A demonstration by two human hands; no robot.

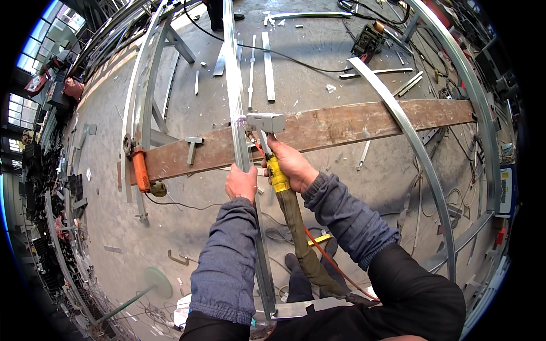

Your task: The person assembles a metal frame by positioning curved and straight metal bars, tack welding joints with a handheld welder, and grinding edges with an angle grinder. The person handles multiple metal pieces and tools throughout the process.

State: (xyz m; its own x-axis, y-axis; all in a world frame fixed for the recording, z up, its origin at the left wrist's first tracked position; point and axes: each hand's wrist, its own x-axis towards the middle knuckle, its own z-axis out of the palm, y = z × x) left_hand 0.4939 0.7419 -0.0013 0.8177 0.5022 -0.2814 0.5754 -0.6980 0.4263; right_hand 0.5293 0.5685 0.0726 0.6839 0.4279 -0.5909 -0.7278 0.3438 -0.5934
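Note:
My right hand (291, 165) is closed round the handle of a handheld welding gun (278, 173), wrapped in yellow tape. The gun's pale boxy head (265, 122) sits beside a long silver metal bar (234, 85). A small purple glow shows where its tip meets the bar. My left hand (242, 183) grips this bar just below the gun's head. From the gun's handle an olive-sheathed hose (296, 233) runs down between my arms, with an orange cable (324, 256) alongside.
A brown wooden plank (341, 128) lies crosswise beneath the bar. On its left end rests an orange angle grinder (140, 170); a small T-shaped metal piece (194, 149) is nearby. Curved metal rails (421, 153) rise at right. Metal offcuts (268, 68) and a clamp (177, 258) lie on the floor.

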